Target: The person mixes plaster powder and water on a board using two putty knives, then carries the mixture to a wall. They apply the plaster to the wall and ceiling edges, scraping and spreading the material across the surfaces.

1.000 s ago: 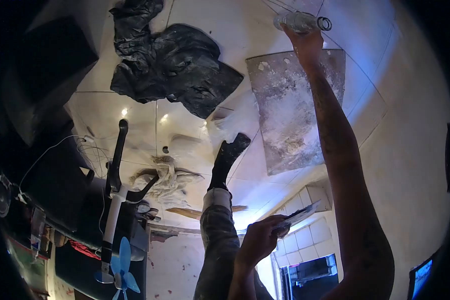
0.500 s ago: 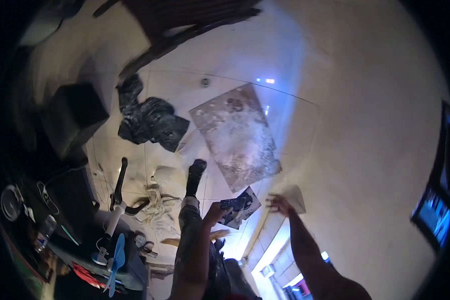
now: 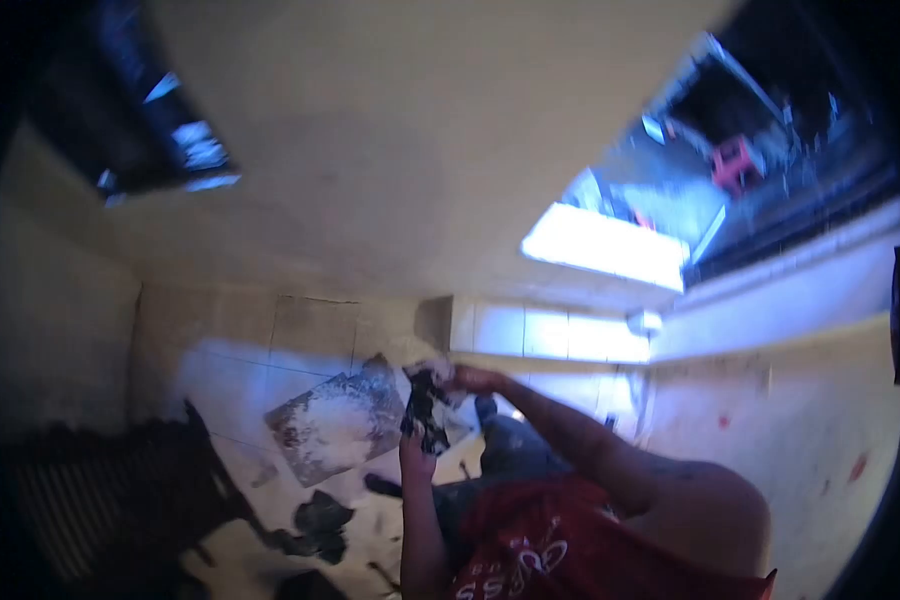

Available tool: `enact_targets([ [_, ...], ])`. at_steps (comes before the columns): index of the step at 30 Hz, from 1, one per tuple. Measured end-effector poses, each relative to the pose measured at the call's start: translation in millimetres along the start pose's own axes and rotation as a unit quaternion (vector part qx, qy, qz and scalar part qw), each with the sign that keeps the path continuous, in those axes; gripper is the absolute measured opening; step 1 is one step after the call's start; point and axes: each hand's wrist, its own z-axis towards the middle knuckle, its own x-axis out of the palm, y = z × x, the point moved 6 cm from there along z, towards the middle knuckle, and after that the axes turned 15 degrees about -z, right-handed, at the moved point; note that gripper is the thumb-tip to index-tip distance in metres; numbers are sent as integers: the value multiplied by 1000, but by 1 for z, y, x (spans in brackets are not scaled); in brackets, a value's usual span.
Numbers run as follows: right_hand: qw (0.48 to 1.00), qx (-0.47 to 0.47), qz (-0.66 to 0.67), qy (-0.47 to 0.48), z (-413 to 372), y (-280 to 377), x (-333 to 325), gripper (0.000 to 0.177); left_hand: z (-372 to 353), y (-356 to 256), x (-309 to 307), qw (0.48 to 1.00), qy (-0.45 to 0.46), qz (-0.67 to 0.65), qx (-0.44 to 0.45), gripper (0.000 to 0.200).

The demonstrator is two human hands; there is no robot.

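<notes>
In the head view, my left hand (image 3: 417, 458) is closed round the lower end of a flat black piece with whitish patches (image 3: 426, 412), seemingly a stiff sheet. My right hand (image 3: 470, 380) is at the upper end of the same piece, its fingers bent against it. Motion blurs those fingertips and a pale patch beside them. Left of my hands, a larger flat board or sheet (image 3: 335, 425), smeared with white, lies on the tiled floor.
A dark slatted chair or rack (image 3: 120, 500) stands at lower left. Crumpled dark material (image 3: 322, 525) lies on the floor near it. A bright window opening (image 3: 610, 245) is in the wall at upper right, above a tiled ledge (image 3: 545, 330).
My view has swung towards the wall and window. My right hand, previously apart and spread, has come to the dark piece in my left hand, which is now held up.
</notes>
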Motion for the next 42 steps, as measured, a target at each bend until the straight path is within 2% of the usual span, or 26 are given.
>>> enact_targets([
  [1, 990, -130, 32, -51, -25, -12, -32, 53, 8, 9, 17, 994, 2, 111, -12, 28],
  [2, 958, -259, 56, -108, -50, -22, -59, 52, 11, 22, 29, 996, -10, 75, -41, 26],
  [3, 953, -185, -236, -32, -45, -26, -89, 43, 36, 11, 46, 983, -9, 180, -37, 23],
  [4, 992, -31, -35, -118, -59, -55, -109, 38, 25, 10, 87, 990, -14, 108, -90, 23],
  [5, 988, 91, -11, -124, -90, -69, -134, 35, 25, 11, 117, 987, 7, 121, -102, 23],
  [8, 955, 144, 167, -197, -185, -127, -168, 42, 23, 32, 191, 982, 52, 142, -115, 26],
  [9, 940, 114, 179, -267, -217, -135, -180, 31, 24, 42, 209, 982, 56, 141, -111, 27],
  [10, 927, 98, 228, -281, -249, -127, -186, 35, 17, 42, 222, 983, 57, 136, -106, 28],
  [12, 812, 51, 497, -301, -282, -112, -182, 51, 3, 43, 269, 985, 41, 147, -85, 30],
  [13, 774, 59, 552, -305, -295, -99, -185, 55, 6, 48, 284, 985, 33, 148, -76, 31],
  [15, 770, 21, 528, -358, -304, -90, -189, 58, 28, 60, 299, 973, 88, 200, -73, 33],
  [17, 752, 32, 524, -399, -312, -53, -198, 62, 41, 74, 321, 960, 136, 219, -111, 32],
  [20, 713, 13, 557, -426, -321, -13, -218, 74, 57, 89, 347, 957, 162, 204, -124, 30],
  [23, 700, -40, 536, -469, -330, 7, -237, 81, 57, 89, 362, 948, 108, 253, -158, 29],
  [25, 694, -33, 496, -521, -345, 21, -251, 84, 56, 90, 372, 942, 136, 238, -195, 28],
  [29, 626, -120, 482, -600, -380, 41, -256, 67, 54, 88, 383, 912, 156, 278, -260, 28],
  [30, 605, -110, 489, -619, -383, 46, -247, 65, 55, 86, 381, 904, 157, 288, -274, 28],
  [31, 588, -104, 489, -636, -382, 47, -244, 63, 64, 84, 378, 907, 150, 317, -234, 22],
  [32, 599, -74, 479, -637, -373, 46, -234, 61, 73, 82, 380, 871, 225, 392, -193, 20],
  [34, 631, 13, 453, -630, -351, 53, -207, 59, 69, 85, 394, 859, 244, 387, -230, 20],
  [35, 655, 47, 380, -652, -348, 66, -202, 60, 67, 85, 402, 852, 253, 384, -249, 20],
  [37, 682, 81, 297, -664, -343, 92, -196, 62, 70, 92, 406, 868, 233, 374, -227, 17],
  [38, 638, 40, 367, -676, -333, 95, -187, 64, 74, 90, 407, 871, 239, 362, -229, 17],
  [39, 642, 56, 371, -669, -332, 97, -189, 64, 88, 92, 400, 872, 244, 360, -225, 20],
  [41, 641, 99, 394, -651, -333, 97, -187, 64, 104, 104, 388, 856, 239, 287, -356, 23],
  [42, 604, 85, 409, -678, -334, 96, -184, 65, 102, 109, 384, 850, 208, 274, -398, 26],
])
